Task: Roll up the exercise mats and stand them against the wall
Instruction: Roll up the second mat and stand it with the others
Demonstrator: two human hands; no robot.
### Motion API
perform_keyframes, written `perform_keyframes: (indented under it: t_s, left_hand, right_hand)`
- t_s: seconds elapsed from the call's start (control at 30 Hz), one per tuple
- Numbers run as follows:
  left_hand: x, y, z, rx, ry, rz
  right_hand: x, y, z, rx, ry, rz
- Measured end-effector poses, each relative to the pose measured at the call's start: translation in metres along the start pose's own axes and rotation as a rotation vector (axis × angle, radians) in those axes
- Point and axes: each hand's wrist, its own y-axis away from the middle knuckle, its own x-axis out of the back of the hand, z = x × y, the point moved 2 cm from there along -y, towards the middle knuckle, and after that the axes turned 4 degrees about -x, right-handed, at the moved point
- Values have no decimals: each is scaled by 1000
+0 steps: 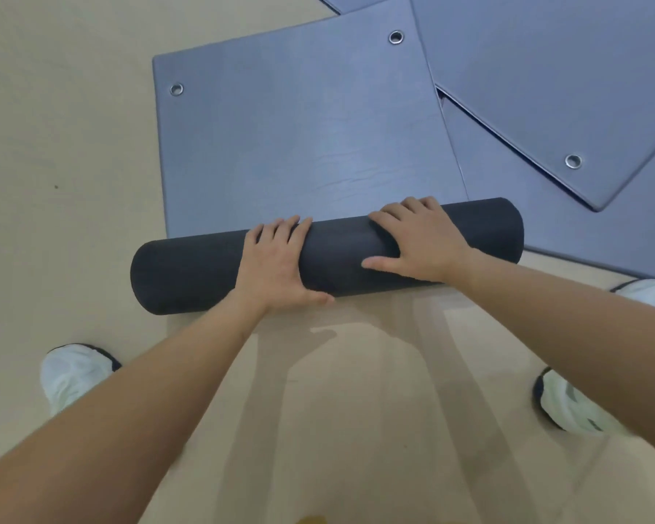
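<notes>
Both hands press on a half-rolled mat.
Neither grip is clenched: left hand (277, 262) and right hand (420, 240) lie spread, palms down, fingers draped over the dark roll (190, 274), arms outstretched. Beyond the roll, the mat's unrolled part (299, 126) lies flat on the floor (53, 145); other mats (545, 70) overlap to its right.

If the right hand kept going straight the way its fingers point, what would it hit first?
Probably the flat, unrolled part of the blue mat, just beyond the dark roll that the right hand rests on; depth is hard to judge.
</notes>
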Motion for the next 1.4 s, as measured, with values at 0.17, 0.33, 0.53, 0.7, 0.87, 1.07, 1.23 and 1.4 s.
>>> perform_keyframes:
  t_s: [0.17,0.33,0.53,0.7,0.87,1.07,1.23,1.4]
  left_hand:
    - [9,-28,-20,-84,-5,-147]
    - [20,-39,-20,-83,58,-180]
    - [27,-32,-16,-83,73,-146]
    - [22,8,3,-101,161,-229]
    - [5,75,37,-112,268,-390]
    - [-29,138,69,-200,216,-463]
    - [-40,152,72,-226,158,-356]
    - [-47,194,71,-241,44,-2]
  right_hand:
    - [-12,0,2,11,112,-85]
    - [-8,-13,4,10,103,-90]
    - [2,-11,0,61,54,-45]
    - [-1,31,-16,73,-13,-162]
    - [-14,99,-44,79,-83,-342]
    - [-46,173,-75,84,-157,-478]
    - [-55,182,-75,55,-205,-488]
    - [-53,151,-58,-34,-389,-651]
